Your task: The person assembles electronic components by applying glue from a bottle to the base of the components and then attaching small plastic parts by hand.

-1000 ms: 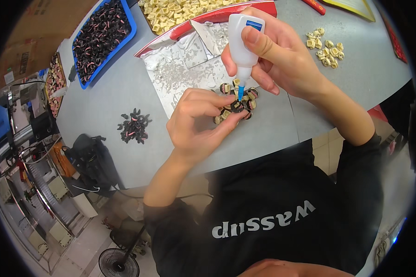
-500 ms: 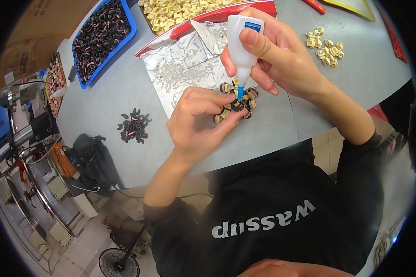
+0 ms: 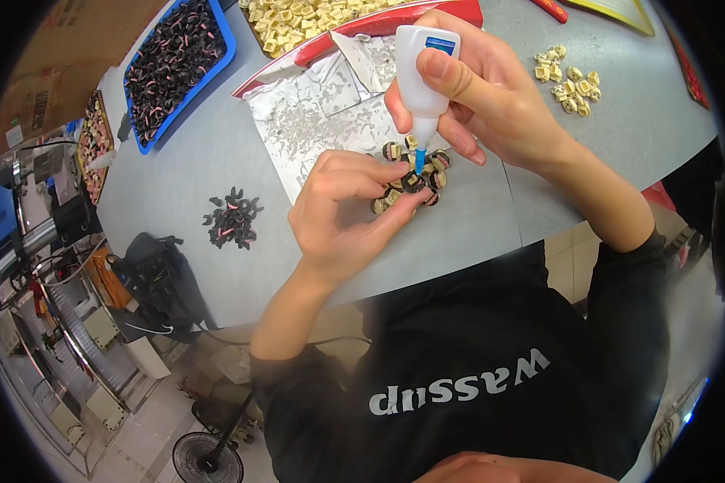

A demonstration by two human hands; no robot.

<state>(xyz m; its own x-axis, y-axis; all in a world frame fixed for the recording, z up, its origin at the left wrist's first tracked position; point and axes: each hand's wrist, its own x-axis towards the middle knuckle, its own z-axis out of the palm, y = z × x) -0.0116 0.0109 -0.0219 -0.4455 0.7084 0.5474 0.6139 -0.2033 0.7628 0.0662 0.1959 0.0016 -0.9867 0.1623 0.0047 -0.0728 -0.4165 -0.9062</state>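
Upside down in my right hand point(image 3: 503, 101) is a white squeeze bottle point(image 3: 417, 84), with fingers and thumb wrapped round it. Its blue nozzle point(image 3: 420, 161) points down at a small black curved piece with a cream part point(image 3: 412, 183); whether the two touch I cannot tell. My left hand point(image 3: 342, 213) pinches that piece between thumb and fingertips. Around it lie several cream-and-black assembled pieces point(image 3: 439, 161), partly hidden by my fingers. To the left of my left hand is a loose pile of black pieces with pink parts point(image 3: 234, 221).
A white sheet with grey marks point(image 3: 290, 129) lies beyond my left hand. At the back left stands a blue tray point(image 3: 232, 48) heaped with black-and-pink pieces. Many cream pieces point(image 3: 314, 20) fill a container at the back. More small cream pieces point(image 3: 573, 90) lie at the right.
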